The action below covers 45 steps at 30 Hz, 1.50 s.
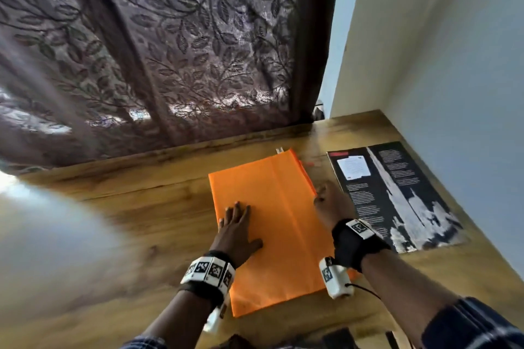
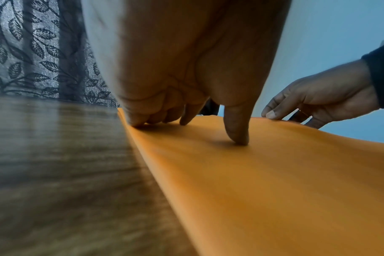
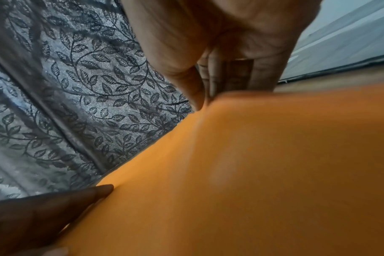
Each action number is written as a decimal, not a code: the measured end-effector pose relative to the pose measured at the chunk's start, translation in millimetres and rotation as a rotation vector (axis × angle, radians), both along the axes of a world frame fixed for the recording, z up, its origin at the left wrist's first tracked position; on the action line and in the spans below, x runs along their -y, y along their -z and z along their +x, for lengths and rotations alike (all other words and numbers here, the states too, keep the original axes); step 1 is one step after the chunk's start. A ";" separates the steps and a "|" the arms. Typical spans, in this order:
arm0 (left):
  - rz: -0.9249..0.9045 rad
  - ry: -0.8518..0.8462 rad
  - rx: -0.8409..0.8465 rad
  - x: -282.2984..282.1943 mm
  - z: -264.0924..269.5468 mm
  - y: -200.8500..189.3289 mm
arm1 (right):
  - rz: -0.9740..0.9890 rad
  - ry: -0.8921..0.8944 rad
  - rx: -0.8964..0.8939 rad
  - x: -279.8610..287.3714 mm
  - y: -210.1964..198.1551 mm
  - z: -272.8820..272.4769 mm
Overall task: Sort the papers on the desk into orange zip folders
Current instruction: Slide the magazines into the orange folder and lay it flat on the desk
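Observation:
An orange zip folder [image 1: 278, 235] lies lengthwise on the wooden desk [image 1: 141, 221], its white zip tab [image 1: 279, 149] at the far end. My left hand [image 1: 235, 215] lies flat on its left half, and the left wrist view shows the fingertips [image 2: 238, 138] pressing down on the folder [image 2: 274, 190]. My right hand [image 1: 321, 195] pinches the folder's right edge, thumb on top and fingers underneath [image 2: 292, 116], lifting it slightly. In the right wrist view the raised folder [image 3: 252, 173] hides those fingers' tips. A black printed paper [image 1: 394, 195] lies to the right.
A leaf-patterned curtain [image 1: 170, 51] hangs along the desk's far edge. A pale wall [image 1: 453, 65] bounds the right side, close behind the black paper. Bare wood lies left of the folder. Dark objects [image 1: 337, 338] sit at the near edge.

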State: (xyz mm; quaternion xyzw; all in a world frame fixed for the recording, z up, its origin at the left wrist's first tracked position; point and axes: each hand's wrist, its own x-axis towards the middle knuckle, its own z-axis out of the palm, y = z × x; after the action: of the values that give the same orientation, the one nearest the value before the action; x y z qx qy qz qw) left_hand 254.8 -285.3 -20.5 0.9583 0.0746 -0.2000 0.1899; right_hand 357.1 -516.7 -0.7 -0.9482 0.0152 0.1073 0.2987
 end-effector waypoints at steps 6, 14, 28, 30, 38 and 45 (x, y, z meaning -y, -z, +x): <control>-0.052 -0.014 0.022 0.3 5.4 -1.6 | -0.089 -0.128 0.016 -5.2 5.0 22.8; -0.049 -0.017 0.058 -1.3 2.4 3.1 | -0.040 -0.164 -0.005 -26.4 -2.9 59.0; -0.058 -0.026 0.086 -2.1 0.6 8.0 | 0.199 -0.043 -0.180 -40.7 4.4 112.2; -0.061 -0.029 0.092 -2.3 0.3 8.6 | 0.264 -0.033 -0.242 -41.8 0.9 117.1; -0.099 -0.062 0.099 -2.5 0.1 8.9 | 0.201 -0.147 -0.316 -43.9 -14.2 109.1; -0.143 -0.092 0.094 -6.3 4.5 8.0 | 0.306 -0.249 -0.265 -23.1 -9.1 45.8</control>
State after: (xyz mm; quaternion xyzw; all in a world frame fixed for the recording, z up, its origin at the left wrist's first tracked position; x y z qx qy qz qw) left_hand 259.3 -279.0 -28.4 0.9462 0.0952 -0.1506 0.2703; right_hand 402.9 -493.6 8.3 -0.8641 -0.0793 0.2678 0.4188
